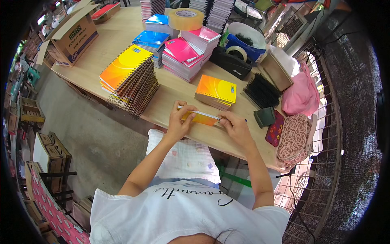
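Observation:
My left hand (180, 123) is closed around one end of a thin yellow-orange notebook (205, 118), held on edge above the table's front edge with its long white side up. At its other end my right hand (236, 129) pinches the corner. A small dark bit shows at those fingertips, too small to make out. Just beyond lies a short pile of yellow-orange notebooks (216, 90), with a row of holes along the near edge. Left of my hands stands a tall stack of spiral-bound yellow notebooks (129, 73). A heap of black binding coils (262, 92) lies to the right.
Pink notebooks (183, 53) and blue notebooks (150, 39) are stacked farther back, under a big tape roll (186, 19). A black tape dispenser (231, 61), a patterned pouch (293, 136) and a pink bag (301, 91) line the right side. A cardboard box (75, 38) stands far left.

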Demonstrator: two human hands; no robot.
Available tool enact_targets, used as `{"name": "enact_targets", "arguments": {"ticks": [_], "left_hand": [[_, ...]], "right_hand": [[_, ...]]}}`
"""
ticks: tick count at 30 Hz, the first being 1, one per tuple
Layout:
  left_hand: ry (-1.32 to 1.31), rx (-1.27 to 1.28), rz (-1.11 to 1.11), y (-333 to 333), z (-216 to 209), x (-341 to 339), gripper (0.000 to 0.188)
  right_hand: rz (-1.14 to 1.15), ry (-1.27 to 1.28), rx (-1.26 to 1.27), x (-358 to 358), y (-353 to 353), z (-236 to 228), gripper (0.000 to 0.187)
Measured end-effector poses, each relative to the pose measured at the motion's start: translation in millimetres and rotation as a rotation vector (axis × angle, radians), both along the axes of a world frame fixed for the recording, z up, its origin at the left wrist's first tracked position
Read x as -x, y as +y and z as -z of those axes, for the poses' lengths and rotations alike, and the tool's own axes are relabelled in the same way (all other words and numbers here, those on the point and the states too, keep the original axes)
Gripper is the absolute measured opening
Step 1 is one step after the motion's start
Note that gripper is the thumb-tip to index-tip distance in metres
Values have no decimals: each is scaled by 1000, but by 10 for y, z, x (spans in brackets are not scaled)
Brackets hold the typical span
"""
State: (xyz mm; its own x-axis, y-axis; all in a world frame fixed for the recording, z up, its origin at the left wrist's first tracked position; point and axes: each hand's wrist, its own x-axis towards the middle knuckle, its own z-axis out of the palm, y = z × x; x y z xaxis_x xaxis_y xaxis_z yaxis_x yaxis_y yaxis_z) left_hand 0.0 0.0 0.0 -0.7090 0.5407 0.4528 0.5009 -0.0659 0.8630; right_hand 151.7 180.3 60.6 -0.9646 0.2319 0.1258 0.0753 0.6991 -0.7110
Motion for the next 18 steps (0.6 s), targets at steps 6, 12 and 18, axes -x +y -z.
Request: {"name": "enact_targets", "arguments": {"ticks": [6,12,18], "left_hand": [[22,-8,1,13,-44,-42,16],[8,1,16,-13,-5,-14,19],[173,54,-6,18,-11,27,40]], "right_hand": [[88,75,-130,31,-158,-80,14],[192,225,-436,-99,10,-123,23],[784,-222,-1034,-687,875,206,49]]}}
